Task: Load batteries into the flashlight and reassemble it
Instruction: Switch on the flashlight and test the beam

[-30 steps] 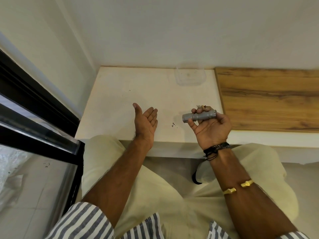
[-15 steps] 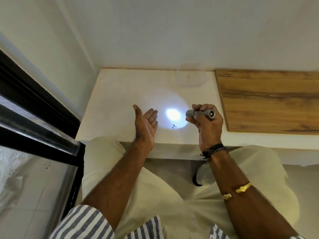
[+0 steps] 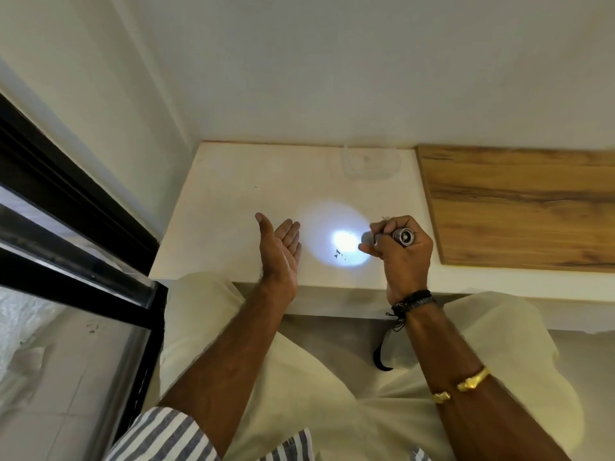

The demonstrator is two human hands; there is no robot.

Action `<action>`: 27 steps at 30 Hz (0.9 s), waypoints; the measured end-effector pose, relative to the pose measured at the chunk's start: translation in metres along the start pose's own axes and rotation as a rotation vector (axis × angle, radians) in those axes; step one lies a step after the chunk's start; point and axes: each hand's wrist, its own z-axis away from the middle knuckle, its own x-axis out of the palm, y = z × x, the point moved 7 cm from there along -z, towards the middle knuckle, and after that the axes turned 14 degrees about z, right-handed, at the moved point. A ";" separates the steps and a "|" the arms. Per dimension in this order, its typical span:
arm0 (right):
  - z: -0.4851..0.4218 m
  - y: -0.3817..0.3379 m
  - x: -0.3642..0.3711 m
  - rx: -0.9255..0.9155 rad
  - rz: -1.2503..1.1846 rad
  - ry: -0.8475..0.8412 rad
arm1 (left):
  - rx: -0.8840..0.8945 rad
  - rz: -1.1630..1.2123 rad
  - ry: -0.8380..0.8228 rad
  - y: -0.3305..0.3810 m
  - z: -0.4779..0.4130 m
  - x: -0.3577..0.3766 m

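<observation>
My right hand [image 3: 401,257] grips a small grey metal flashlight [image 3: 401,236], assembled and switched on, its head aimed left and down. Its tail end faces up toward me. A bright spot of light [image 3: 342,242] falls on the white tabletop [image 3: 239,201] just left of the hand. My left hand [image 3: 281,249] hovers above the table's front part with the palm turned right and the fingers straight, holding nothing. No loose batteries are in sight.
A clear plastic box [image 3: 371,163] sits at the back of the white top. A wooden panel [image 3: 519,204] covers the right side. A few dark specks [image 3: 337,253] lie in the lit patch. A black-framed glass door [image 3: 76,247] stands on the left.
My right hand turned over from palm up to knuckles up while holding the flashlight, and the light came on. The beam spot now sits closer to that hand. My left hand stayed put.
</observation>
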 end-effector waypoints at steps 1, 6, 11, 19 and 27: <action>-0.001 0.000 -0.002 -0.009 0.001 0.025 | 0.000 -0.007 0.002 0.000 0.000 0.000; -0.006 -0.003 -0.002 0.015 -0.314 -0.024 | -0.018 0.002 -0.016 -0.002 0.001 0.002; -0.004 0.006 0.008 0.231 -0.761 -0.253 | -0.087 0.068 -0.040 -0.003 0.001 0.006; 0.002 0.009 0.018 0.341 -0.894 -0.370 | -0.176 0.157 -0.129 -0.009 0.006 0.017; 0.007 0.015 0.024 0.408 -0.848 -0.358 | -0.147 0.084 -0.144 -0.010 0.009 0.017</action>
